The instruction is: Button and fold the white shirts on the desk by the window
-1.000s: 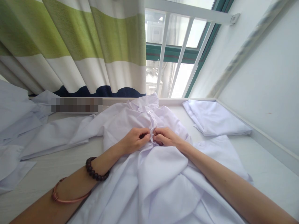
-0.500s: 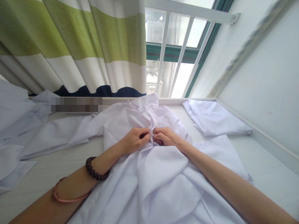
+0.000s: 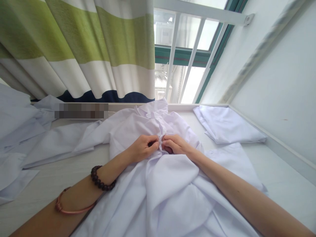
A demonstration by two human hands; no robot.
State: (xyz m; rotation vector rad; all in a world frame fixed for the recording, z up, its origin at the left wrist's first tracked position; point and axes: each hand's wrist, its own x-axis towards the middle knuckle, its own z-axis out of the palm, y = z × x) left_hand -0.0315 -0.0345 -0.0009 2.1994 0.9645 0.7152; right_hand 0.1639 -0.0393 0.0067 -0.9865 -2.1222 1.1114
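A white long garment with a collar and a buttoned front, like a shirt or lab coat (image 3: 172, 184), lies face up with its collar at the far end. My left hand (image 3: 145, 147) pinches the front placket from the left side. Facing it, my right hand (image 3: 176, 144) pinches the same placket from the right, fingertips almost meeting. A small button (image 3: 158, 118) shows on the placket near the collar. Whatever sits between the fingertips is hidden. One sleeve (image 3: 66, 141) stretches out to the left; the other sleeve (image 3: 229, 161) lies on the right, beyond my right forearm.
A folded white garment (image 3: 229, 125) lies at the back right by the wall. More white clothing (image 3: 17, 121) is heaped at the left. A blurred-out object (image 3: 81, 111) lies at the back edge. Behind are a green-and-white curtain (image 3: 128, 39) and a barred window (image 3: 190, 62).
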